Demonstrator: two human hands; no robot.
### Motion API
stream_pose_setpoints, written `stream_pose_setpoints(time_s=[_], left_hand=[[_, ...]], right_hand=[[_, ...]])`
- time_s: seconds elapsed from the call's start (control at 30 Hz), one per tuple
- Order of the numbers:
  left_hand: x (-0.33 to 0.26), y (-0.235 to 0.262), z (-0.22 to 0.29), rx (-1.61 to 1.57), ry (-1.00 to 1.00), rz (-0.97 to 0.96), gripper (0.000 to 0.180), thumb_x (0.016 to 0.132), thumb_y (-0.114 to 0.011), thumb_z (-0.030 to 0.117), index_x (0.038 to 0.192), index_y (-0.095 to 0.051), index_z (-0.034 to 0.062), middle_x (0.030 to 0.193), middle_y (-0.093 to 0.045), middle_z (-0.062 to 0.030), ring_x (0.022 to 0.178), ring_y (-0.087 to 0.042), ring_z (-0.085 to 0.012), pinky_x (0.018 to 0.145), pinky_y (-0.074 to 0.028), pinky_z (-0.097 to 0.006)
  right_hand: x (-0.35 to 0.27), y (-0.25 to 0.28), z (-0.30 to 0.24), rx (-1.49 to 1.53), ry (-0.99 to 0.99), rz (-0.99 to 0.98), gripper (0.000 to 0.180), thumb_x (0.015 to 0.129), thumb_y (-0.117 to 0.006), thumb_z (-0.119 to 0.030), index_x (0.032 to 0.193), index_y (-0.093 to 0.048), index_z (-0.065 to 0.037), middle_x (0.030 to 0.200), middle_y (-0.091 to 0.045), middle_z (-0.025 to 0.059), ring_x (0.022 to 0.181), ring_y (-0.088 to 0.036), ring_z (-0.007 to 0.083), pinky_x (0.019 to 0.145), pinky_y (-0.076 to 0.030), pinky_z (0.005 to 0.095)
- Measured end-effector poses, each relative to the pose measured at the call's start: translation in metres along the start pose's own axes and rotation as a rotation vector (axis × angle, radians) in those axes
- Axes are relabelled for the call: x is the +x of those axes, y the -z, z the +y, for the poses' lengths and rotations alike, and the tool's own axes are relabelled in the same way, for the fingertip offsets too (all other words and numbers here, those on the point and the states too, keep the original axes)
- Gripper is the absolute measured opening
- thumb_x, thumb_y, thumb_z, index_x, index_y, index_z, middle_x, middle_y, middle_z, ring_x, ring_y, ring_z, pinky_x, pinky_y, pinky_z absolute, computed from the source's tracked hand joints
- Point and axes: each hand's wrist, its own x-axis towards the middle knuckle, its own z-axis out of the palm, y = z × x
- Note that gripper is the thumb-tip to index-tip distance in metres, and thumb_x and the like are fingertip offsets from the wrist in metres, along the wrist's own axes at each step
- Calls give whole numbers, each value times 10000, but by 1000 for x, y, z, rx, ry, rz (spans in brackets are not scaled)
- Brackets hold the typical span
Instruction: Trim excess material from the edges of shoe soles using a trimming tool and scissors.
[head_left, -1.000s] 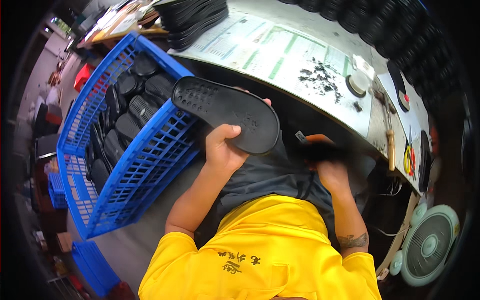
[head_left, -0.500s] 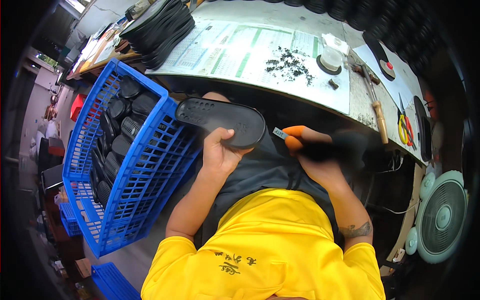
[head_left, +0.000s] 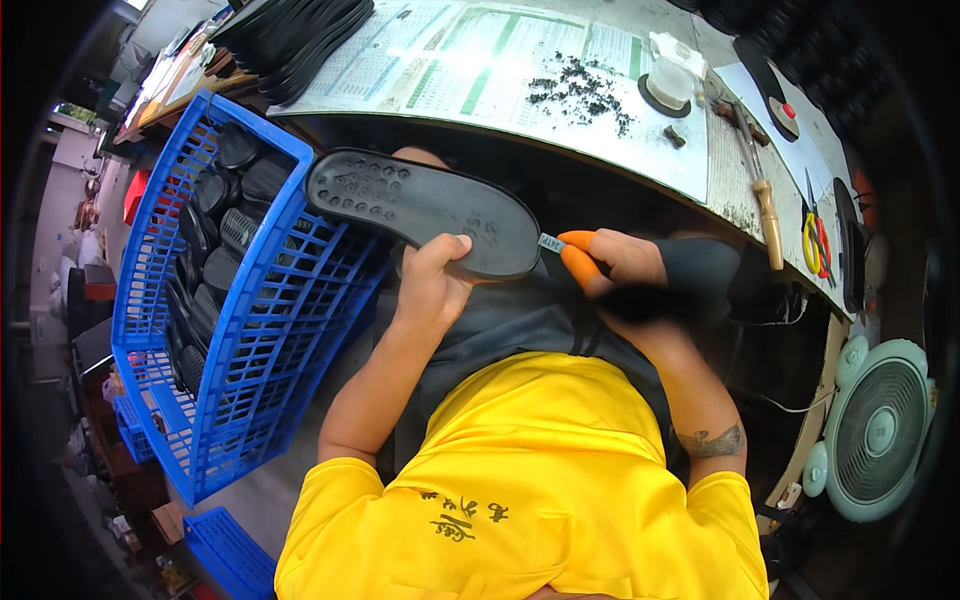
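A black shoe sole (head_left: 425,212), with small round bumps at its far-left end, is gripped by my left hand (head_left: 432,285). The thumb lies on its upper face, while the other fingers are tucked underneath. My right hand (head_left: 628,262) is closed around small orange-handled pliers (head_left: 577,262), partly hidden by the palm. Their grey metal head meets the right end of the sole at its rim; whether the jaws bite it is too small to tell. Below both hands is my lap in dark trousers (head_left: 480,320).
At left stands a blue plastic crate (head_left: 265,330) filled with black soles. The table (head_left: 400,90) bears a stack of soles (head_left: 300,45), black scraps (head_left: 580,95), a small clear container (head_left: 670,80), a wooden-handled tool (head_left: 767,225) and scissors (head_left: 815,240). A fan (head_left: 880,430) stands at right.
The sole has shifted left and tilted, its right end lower. My right hand has brought the pliers left, from a gap beside the sole to its edge.
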Motion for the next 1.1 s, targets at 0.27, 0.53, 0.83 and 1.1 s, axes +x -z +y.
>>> stream_pose_setpoints(time_s=[0.27,0.53,0.83,1.1], left_hand=[[-9,-14,4,105,-190,-80,825,774,-530,-55,1587,-427,33,1406,-590,-151,1358,-615,-305,1203,-503,-439],[-14,-13,-5,166,-290,-15,832,768,-551,-69,1585,-437,39,1402,-566,-112,1335,-590,-251,1176,-484,-395],[-19,-11,-12,250,-363,-4,718,823,-571,-72,1534,-510,8,1403,-591,-87,1279,-615,-217,1139,-498,-364],[-20,-13,-6,515,-521,-34,690,844,-562,-43,1531,-507,-5,1385,-592,-94,1273,-615,-210,1132,-496,-344]], right_hand=[[-5,3,-2,-108,93,4,200,936,-800,-110,1117,-849,-41,763,-640,123,659,-651,328,618,-505,418],[-21,-9,-1,-115,122,96,176,924,-818,-99,1088,-855,-45,715,-589,101,581,-590,292,547,-464,399],[-37,-20,2,-112,132,137,189,907,-835,-78,1091,-848,-32,724,-579,107,549,-561,282,510,-436,384],[-62,-42,-20,63,107,67,193,906,-821,-63,1097,-819,-31,765,-601,113,616,-631,319,539,-489,403]])
